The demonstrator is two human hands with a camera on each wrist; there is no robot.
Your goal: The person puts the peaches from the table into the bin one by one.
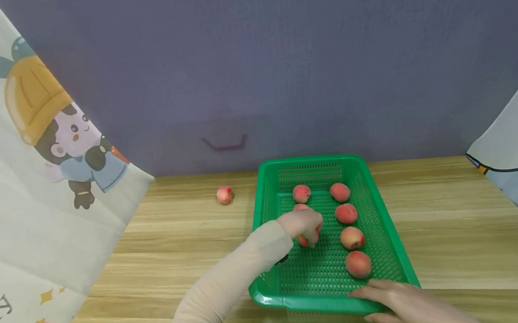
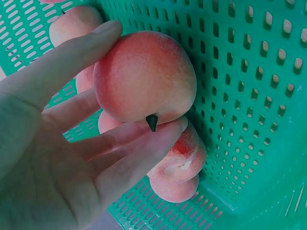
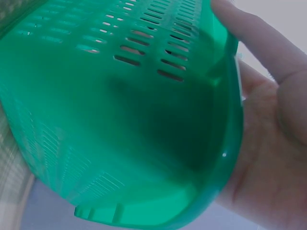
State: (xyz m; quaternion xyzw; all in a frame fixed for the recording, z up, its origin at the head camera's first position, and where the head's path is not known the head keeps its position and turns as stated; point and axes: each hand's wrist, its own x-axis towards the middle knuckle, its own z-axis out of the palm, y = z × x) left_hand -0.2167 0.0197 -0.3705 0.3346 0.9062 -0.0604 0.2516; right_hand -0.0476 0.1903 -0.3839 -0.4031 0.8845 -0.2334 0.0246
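Note:
In the head view, my left hand (image 1: 300,223) reaches into a green plastic basket (image 1: 319,304) and holds a peach (image 2: 146,76) between thumb and fingers. The left wrist view shows that peach with a short dark stem pointing toward the fingers. Two more peaches lie beyond it in the left row, one (image 1: 301,194) near the back wall and another partly hidden by the hand. Along the right side runs a row of several peaches (image 1: 346,214). My right hand (image 1: 401,301) grips the basket's rim at the near right corner, thumb outside and fingers over the edge.
A single peach (image 1: 225,195) sits on the wooden table (image 1: 173,242), left of the basket. A grey-purple panel (image 1: 279,76) rises behind the table. Printed cloths stand at the left (image 1: 2,170) and right sides.

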